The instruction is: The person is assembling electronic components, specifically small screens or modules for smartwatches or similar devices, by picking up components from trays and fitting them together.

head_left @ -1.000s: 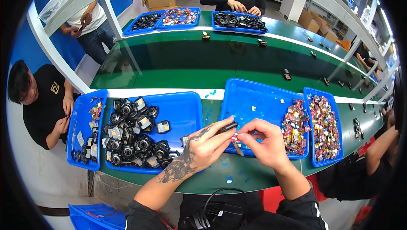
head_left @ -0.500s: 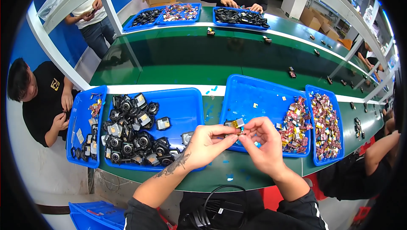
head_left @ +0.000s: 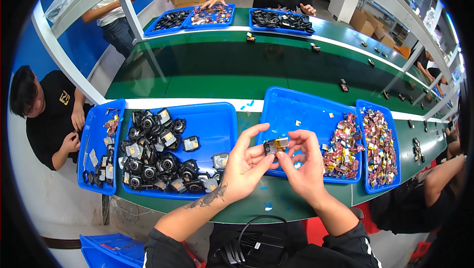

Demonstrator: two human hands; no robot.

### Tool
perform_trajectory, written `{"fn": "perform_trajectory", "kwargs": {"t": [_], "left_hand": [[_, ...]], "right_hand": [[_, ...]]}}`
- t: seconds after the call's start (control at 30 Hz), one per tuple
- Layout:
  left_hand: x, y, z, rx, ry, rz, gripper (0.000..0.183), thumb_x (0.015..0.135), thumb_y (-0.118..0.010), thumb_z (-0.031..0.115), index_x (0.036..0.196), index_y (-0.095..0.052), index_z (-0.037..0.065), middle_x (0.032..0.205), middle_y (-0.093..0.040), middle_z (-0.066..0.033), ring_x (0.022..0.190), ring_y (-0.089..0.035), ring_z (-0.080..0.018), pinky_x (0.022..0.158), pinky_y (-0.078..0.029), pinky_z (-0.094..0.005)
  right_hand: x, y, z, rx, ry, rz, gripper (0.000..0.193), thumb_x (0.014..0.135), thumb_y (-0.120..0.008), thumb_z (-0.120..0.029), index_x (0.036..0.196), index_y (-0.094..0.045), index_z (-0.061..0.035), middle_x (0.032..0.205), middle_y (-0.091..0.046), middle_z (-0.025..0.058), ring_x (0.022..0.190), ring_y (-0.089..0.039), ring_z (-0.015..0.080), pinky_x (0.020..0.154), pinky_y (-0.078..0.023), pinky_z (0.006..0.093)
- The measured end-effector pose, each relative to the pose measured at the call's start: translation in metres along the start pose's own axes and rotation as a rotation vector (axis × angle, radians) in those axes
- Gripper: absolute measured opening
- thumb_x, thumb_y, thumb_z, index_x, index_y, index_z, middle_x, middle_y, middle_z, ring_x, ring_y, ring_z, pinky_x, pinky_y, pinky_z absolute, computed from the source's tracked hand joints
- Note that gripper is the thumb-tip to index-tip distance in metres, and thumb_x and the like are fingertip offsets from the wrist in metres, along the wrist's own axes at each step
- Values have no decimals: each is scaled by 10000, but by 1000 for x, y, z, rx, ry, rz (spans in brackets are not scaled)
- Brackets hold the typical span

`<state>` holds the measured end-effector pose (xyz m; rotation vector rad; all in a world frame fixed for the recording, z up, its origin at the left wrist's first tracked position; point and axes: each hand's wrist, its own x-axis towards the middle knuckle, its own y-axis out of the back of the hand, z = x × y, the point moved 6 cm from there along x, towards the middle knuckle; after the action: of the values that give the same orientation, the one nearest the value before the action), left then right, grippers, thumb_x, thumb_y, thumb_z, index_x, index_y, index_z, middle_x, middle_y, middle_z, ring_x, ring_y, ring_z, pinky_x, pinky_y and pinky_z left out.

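Observation:
Between my two hands, above the front edge of the blue trays, is a small dark watch case with a yellow and silver part [head_left: 276, 144] on it. My left hand [head_left: 244, 164] pinches its left side with the thumb and lower fingers, the index finger stretched up and away. The thumb and fingertips of my right hand [head_left: 307, 165] close on its right side. Left of my hands, a wide blue tray [head_left: 212, 120] holds a heap of black watch cases [head_left: 148, 149]. Behind my right hand, another blue tray [head_left: 306, 102] carries small red and yellow circuit parts [head_left: 344, 149] along its right side.
A narrow blue tray [head_left: 379, 186] full of circuit parts stands at the right, another narrow tray [head_left: 84, 139] at the far left. Beyond a white rail [head_left: 187, 103], small assemblies [head_left: 344, 85] lie spread along a green belt [head_left: 197, 65]. Co-workers sit opposite and at both sides.
My left index finger has lifted off and the watch case has come into clearer view between my hands. Pieces on the belt have shifted slightly right. The co-worker opposite now reaches into a tray.

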<state>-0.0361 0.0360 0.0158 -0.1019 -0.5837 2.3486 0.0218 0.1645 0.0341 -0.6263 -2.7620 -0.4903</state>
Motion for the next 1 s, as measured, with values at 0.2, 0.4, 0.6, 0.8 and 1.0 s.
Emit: {"fn": "perform_trajectory", "kwargs": {"t": [0.2, 0.4, 0.6, 0.8, 1.0], "left_hand": [[3, 14, 25, 855, -62, -10, 497, 951, -567, 99, 1399, -353, 80, 1260, -590, -184, 981, -677, -236, 813, -555, -364], [-8, 137, 60, 1895, 97, 219, 325, 781, -723, 219, 1010, -546, 71, 1161, -635, -204, 1055, -591, -389, 880, -485, -480], [-17, 148, 56, 1922, 7, 288, 315, 728, -776, 235, 939, -591, 92, 908, -661, -125, 972, -615, -306, 834, -481, -437], [1, 107, 72, 1586, -79, 354, 253, 783, -733, 125, 904, -523, 50, 772, -636, -146, 759, -637, -337, 672, -485, -432], [5, 70, 79, 1243, -248, 337, 177, 871, -651, 41, 928, -484, 21, 728, -628, -140, 626, -654, -267, 554, -475, -357]], "right_hand": [[30, -3, 17, -45, 23, -123, 382, 843, -662, 7, 1191, -506, -15, 834, -632, 54, 738, -605, 112, 603, -489, 259], [176, 27, 81, -233, -226, -107, 455, 729, -778, -89, 1127, -578, 4, 854, -688, 111, 814, -655, 160, 720, -504, 297], [224, 23, 144, -672, -314, -35, 604, 505, -934, -227, 1013, -672, -29, 1058, -677, 153, 998, -646, 293, 877, -511, 367], [223, 41, 160, -748, -327, -47, 450, 586, -899, -314, 905, -700, -67, 978, -707, 146, 959, -675, 308, 846, -529, 385], [197, 82, 105, -576, -80, -184, 157, 796, -714, -176, 841, -700, -26, 756, -689, 107, 711, -665, 189, 675, -520, 335]]}}
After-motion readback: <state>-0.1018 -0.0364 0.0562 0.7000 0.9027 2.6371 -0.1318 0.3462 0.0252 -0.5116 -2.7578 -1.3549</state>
